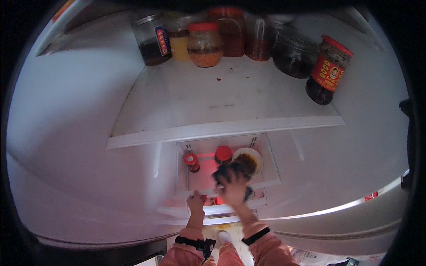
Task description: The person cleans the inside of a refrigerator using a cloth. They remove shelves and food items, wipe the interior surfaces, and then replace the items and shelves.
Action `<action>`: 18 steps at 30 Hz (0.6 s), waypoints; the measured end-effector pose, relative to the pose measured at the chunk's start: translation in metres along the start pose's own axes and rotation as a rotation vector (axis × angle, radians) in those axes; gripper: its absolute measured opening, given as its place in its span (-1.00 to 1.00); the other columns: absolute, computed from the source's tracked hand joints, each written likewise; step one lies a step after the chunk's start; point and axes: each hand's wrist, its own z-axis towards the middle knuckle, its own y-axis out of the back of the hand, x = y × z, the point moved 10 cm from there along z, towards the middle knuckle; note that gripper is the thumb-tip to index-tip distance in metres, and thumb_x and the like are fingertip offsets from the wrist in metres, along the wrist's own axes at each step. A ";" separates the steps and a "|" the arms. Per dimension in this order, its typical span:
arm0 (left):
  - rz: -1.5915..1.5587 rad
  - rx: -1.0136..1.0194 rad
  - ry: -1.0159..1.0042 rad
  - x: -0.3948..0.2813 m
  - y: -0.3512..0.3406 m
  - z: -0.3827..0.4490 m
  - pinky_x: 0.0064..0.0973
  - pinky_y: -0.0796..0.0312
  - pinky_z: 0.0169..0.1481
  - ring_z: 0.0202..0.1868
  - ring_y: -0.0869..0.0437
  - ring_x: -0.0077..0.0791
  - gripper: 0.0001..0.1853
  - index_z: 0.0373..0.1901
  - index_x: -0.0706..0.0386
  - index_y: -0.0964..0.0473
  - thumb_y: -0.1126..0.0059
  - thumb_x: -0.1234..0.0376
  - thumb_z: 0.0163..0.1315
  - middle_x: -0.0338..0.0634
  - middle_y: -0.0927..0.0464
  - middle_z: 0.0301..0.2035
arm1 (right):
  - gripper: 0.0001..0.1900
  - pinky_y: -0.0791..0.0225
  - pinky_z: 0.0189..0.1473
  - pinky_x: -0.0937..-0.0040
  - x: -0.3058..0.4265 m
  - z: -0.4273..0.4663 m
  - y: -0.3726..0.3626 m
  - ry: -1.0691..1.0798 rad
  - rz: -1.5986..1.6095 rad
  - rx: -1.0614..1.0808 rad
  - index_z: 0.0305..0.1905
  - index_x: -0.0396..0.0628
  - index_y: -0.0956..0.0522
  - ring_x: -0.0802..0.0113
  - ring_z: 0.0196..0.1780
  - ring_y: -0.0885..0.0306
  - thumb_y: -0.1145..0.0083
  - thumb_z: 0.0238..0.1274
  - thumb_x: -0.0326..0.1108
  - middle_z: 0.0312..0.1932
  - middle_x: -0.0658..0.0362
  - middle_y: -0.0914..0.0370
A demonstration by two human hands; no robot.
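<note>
Inside an open refrigerator, my right hand (233, 190) presses a dark cloth (222, 173) over the front part of the lower glass shelf (203, 179); hand and cloth are motion-blurred. Its fingers are spread on top of the cloth. My left hand (196, 202) grips the front edge of that same shelf, thumb up. Just beyond the cloth stands a white bowl (259, 159) with brown food in it. A jar with a red lid (223, 153) stands beside the bowl. Further left is a small red-capped bottle (192, 162).
The upper shelf (186, 103) holds several jars along its back, among them a red-lidded glass jar (204, 46). A red-labelled sauce jar (327, 71) stands at its right. Small crumbs (218, 79) lie there. Below is a drawer front (233, 208).
</note>
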 end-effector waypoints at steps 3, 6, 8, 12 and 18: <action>0.081 0.103 -0.156 -0.011 0.001 0.003 -0.46 -0.55 -0.28 -0.32 -0.67 -0.42 -0.73 -0.25 0.26 -0.46 -0.04 0.20 0.36 -0.09 -0.62 -0.34 | -0.61 0.05 0.24 -0.41 0.076 0.003 -0.031 0.121 0.195 0.148 -0.07 0.23 -0.65 -0.22 0.28 -0.15 -0.17 -0.02 0.07 0.30 0.02 -0.24; -0.109 0.044 0.016 -0.002 0.011 -0.003 -0.50 -0.54 -0.26 -0.36 -0.68 -0.43 -0.76 -0.31 0.21 -0.47 -0.08 0.19 0.34 -0.14 -0.63 -0.36 | -0.70 -0.04 0.24 -0.33 0.081 0.010 -0.040 0.266 0.175 0.179 -0.10 0.19 -0.65 -0.20 0.28 -0.16 -0.13 0.08 -0.04 0.28 0.02 -0.27; -0.012 -0.005 0.029 -0.009 0.013 -0.011 -0.54 -0.52 -0.29 -0.32 -0.70 -0.44 -0.76 -0.32 0.19 -0.46 -0.12 0.18 0.32 -0.17 -0.62 -0.39 | -0.72 -0.10 0.23 -0.29 0.050 0.018 -0.046 0.368 0.099 0.222 -0.09 0.18 -0.64 -0.20 0.28 -0.17 -0.09 0.12 -0.11 0.27 0.01 -0.28; -0.031 -0.019 0.065 -0.016 0.006 -0.023 -0.53 -0.53 -0.30 -0.29 -0.71 -0.42 -0.74 -0.26 0.21 -0.46 -0.10 0.18 0.34 -0.18 -0.61 -0.35 | -0.59 -0.13 0.27 -0.18 -0.116 0.071 -0.028 -0.070 -0.215 0.020 0.08 0.15 -0.55 -0.22 0.27 -0.20 -0.13 0.10 -0.07 0.28 -0.09 -0.26; -0.061 0.009 0.099 -0.018 0.001 -0.027 -0.45 -0.56 -0.21 -0.26 -0.70 -0.38 -0.73 -0.14 0.22 -0.44 -0.08 0.19 0.35 -0.15 -0.60 -0.26 | -0.52 -0.14 0.28 -0.07 -0.190 0.123 -0.040 -0.377 -0.109 -0.160 0.15 -0.02 -0.48 -0.12 0.28 -0.27 -0.15 0.11 -0.16 0.20 -0.15 -0.36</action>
